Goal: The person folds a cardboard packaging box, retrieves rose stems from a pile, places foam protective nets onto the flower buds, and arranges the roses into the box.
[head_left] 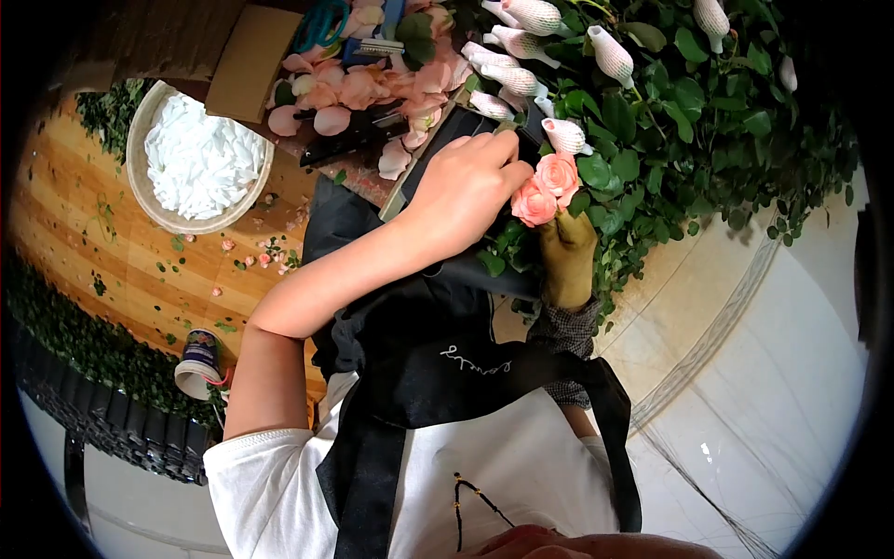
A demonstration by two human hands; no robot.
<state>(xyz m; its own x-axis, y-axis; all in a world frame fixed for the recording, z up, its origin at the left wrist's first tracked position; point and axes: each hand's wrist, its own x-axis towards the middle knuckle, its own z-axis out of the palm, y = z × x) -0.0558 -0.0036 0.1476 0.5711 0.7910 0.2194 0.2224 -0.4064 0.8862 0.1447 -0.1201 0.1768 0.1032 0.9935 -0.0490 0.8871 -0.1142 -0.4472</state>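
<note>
Two open pink-coral roses [548, 188] sit side by side in front of my body. Just below the blooms, my right hand [570, 244], in a yellowish glove, is closed around them; the stems are mostly hidden. My left hand [470, 191] is bare and reaches over from the left. Its fingers are curled together against the left side of the blooms, with the fingertips turned away, so whatever they pinch cannot be made out. Green leaves [510, 250] show beneath the roses, between the hands.
Rose buds in white netting sleeves [610, 56] lie at the top over dense foliage [670, 121]. Loose pink petals [358, 88] cover the bench near teal-handled scissors [321, 23]. At left are a basket [136, 149] of white pieces, a cardboard piece [250, 65] and a tipped cup [197, 363].
</note>
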